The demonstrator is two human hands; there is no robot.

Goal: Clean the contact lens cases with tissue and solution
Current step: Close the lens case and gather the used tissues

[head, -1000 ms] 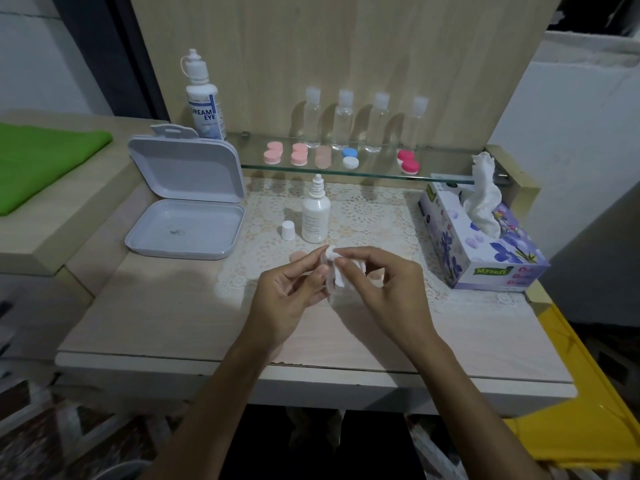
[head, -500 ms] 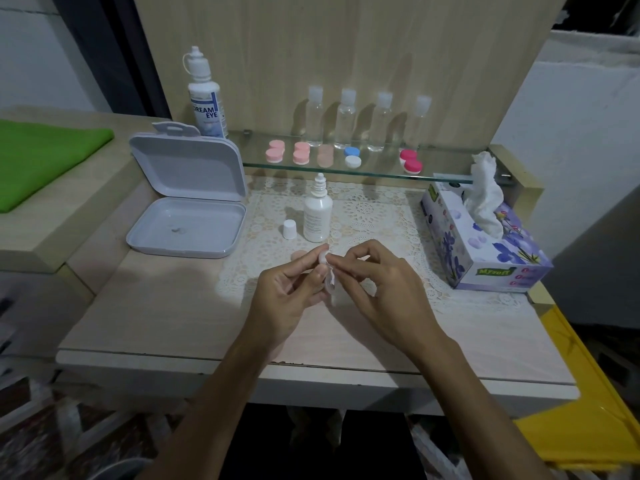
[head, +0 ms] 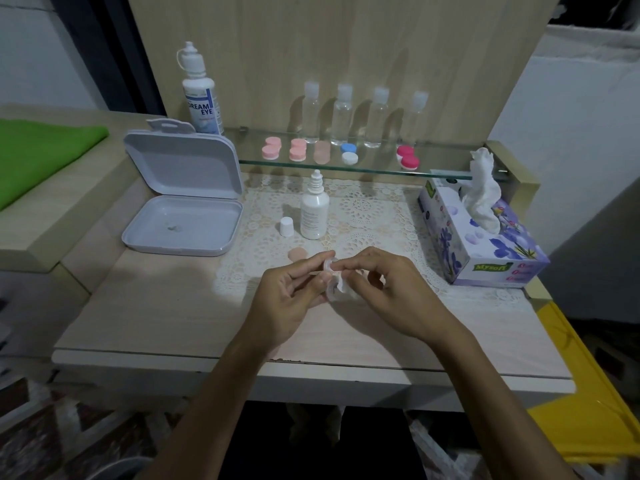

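My left hand [head: 289,299] pinches a clear contact lens case [head: 330,277] between thumb and fingers above the table's middle. My right hand [head: 398,292] holds a white tissue [head: 344,287] and pushes it into the case with a fingertip. A peach cap [head: 298,253] lies on the lace mat just beyond my left hand. An uncapped small solution bottle [head: 314,213] stands on the mat, its white cap [head: 286,226] beside it. Several more lens cases [head: 298,151] sit on the glass shelf [head: 450,169].
An open grey plastic box [head: 183,216] lies at the left. A floral tissue box [head: 485,240] stands at the right. A large solution bottle [head: 201,95] and several clear bottles [head: 360,116] line the back. A green cloth [head: 38,150] lies far left.
My right hand's fingers have shifted, bunching the tissue smaller and working it against the case. The left hand keeps its pinch in nearly the same place.
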